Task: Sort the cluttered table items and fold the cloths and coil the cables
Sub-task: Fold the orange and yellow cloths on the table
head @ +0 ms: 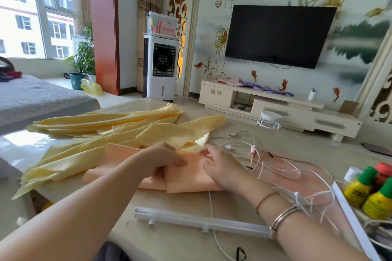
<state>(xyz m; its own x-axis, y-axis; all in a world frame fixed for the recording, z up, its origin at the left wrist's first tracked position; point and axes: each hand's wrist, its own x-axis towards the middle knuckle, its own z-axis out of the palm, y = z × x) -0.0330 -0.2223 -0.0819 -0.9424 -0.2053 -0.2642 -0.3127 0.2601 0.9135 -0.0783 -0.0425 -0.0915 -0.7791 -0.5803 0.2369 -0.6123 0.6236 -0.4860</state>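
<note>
Yellow cloth (pixel 101 133) sprawls unfolded at ten o'clock; peach cloth (pixel 186 182) lies centre, mid-fold, left hand (pixel 161 159) pressing it with loosely bent fingers, right hand (pixel 218 165) pinching its edge, I judge; next, crease flat, then coil cables (pixel 286 176) at three o'clock

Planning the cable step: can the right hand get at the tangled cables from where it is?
Probably yes. The right hand rests on the orange cloth, and the cables lie loose on the table just to its right, uncovered, with nothing between.
</note>
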